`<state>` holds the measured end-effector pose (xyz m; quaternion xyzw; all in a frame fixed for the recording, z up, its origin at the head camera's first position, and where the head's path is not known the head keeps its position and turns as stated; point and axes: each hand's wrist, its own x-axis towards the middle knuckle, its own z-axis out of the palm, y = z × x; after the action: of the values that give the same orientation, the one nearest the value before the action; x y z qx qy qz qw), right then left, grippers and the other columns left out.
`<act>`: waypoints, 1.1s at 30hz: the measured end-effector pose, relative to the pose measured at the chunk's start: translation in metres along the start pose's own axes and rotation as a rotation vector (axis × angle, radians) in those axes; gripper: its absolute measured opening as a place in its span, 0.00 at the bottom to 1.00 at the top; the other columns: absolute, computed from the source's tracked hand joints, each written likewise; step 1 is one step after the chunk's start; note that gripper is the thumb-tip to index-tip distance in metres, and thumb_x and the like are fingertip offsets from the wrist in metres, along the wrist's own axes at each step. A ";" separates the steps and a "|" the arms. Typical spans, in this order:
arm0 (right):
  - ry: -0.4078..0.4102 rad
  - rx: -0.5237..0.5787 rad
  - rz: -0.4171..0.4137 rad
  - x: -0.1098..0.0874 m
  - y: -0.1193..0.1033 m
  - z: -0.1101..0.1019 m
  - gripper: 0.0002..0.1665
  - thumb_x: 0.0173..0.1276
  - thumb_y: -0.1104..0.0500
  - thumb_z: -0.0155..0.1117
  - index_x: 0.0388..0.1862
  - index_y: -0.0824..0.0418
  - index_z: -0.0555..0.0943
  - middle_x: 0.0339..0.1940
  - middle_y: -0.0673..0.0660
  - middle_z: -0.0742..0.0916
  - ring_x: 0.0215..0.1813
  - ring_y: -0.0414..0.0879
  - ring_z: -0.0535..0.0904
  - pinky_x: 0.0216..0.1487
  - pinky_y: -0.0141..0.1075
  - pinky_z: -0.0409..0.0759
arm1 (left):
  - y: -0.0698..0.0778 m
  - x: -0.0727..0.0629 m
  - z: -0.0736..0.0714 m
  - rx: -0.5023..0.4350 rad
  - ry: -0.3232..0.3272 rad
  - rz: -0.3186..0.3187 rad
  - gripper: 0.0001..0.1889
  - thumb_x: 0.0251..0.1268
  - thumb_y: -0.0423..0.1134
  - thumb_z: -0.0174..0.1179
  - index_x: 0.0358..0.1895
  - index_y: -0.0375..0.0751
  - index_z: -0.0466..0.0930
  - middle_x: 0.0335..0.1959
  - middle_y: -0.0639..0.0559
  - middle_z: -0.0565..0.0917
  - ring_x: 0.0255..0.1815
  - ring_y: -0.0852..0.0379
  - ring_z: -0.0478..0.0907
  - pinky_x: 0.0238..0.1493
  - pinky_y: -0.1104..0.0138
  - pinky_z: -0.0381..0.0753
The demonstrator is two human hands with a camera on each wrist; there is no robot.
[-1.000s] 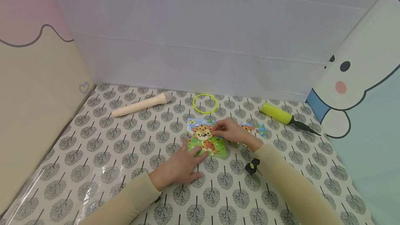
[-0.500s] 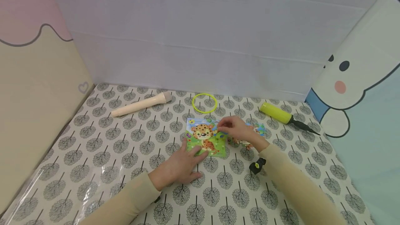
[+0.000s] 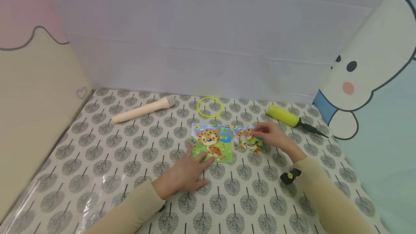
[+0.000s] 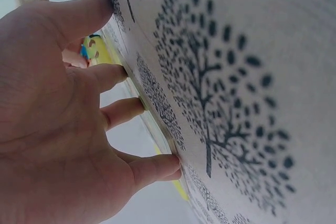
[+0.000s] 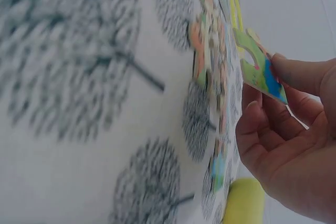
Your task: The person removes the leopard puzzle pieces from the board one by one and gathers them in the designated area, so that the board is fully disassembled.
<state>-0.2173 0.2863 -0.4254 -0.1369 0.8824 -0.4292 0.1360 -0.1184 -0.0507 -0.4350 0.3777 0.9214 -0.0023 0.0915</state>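
Note:
A square leopard picture board (image 3: 196,147) lies flat on the patterned table. My left hand (image 3: 186,172) rests at its lower left edge, fingers spread and fairly straight; in the left wrist view several fingertips (image 4: 170,163) press along that edge. Right of the board, my right hand (image 3: 274,135) pinches a green and blue jigsaw puzzle piece (image 5: 261,74) between thumb and fingers, tilted above the surface. Beneath and beside it, several loose puzzle pieces (image 3: 241,133) with leopard and grass print lie close together, partly overlapping.
Behind the board lies a lime-green ring (image 3: 198,108). A cream stick with a greyish end (image 3: 143,110) is at the back left. At the back right lies a yellow hand pump (image 3: 283,116) with a black nozzle. Pale walls enclose the table's back and sides.
My right hand has moved right, from over the board's right side to above the loose pieces, carrying the puzzle piece. My left hand stays on the board's edge.

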 end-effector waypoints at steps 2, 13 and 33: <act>0.016 -0.004 0.033 -0.005 0.007 -0.005 0.14 0.71 0.57 0.59 0.46 0.68 0.80 0.39 0.59 0.84 0.41 0.52 0.79 0.39 0.45 0.78 | -0.001 -0.001 0.001 -0.014 -0.001 -0.007 0.40 0.64 0.65 0.51 0.75 0.52 0.54 0.70 0.44 0.60 0.65 0.21 0.52 0.55 0.42 0.71; -0.006 -0.104 0.061 -0.027 0.033 -0.026 0.13 0.72 0.59 0.59 0.44 0.69 0.81 0.35 0.57 0.84 0.35 0.51 0.78 0.34 0.43 0.76 | 0.001 -0.001 -0.001 -0.013 0.007 0.004 0.39 0.65 0.64 0.51 0.75 0.52 0.54 0.70 0.43 0.61 0.65 0.21 0.53 0.56 0.42 0.70; 0.116 -0.251 0.020 -0.028 0.035 -0.015 0.09 0.69 0.58 0.63 0.40 0.64 0.83 0.36 0.54 0.84 0.40 0.52 0.80 0.36 0.44 0.79 | 0.000 -0.002 -0.001 -0.001 0.006 0.006 0.39 0.65 0.64 0.50 0.75 0.51 0.55 0.69 0.42 0.61 0.65 0.23 0.55 0.59 0.41 0.66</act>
<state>-0.2013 0.3279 -0.4406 -0.1189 0.9369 -0.3212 0.0708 -0.1175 -0.0523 -0.4342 0.3806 0.9204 -0.0001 0.0889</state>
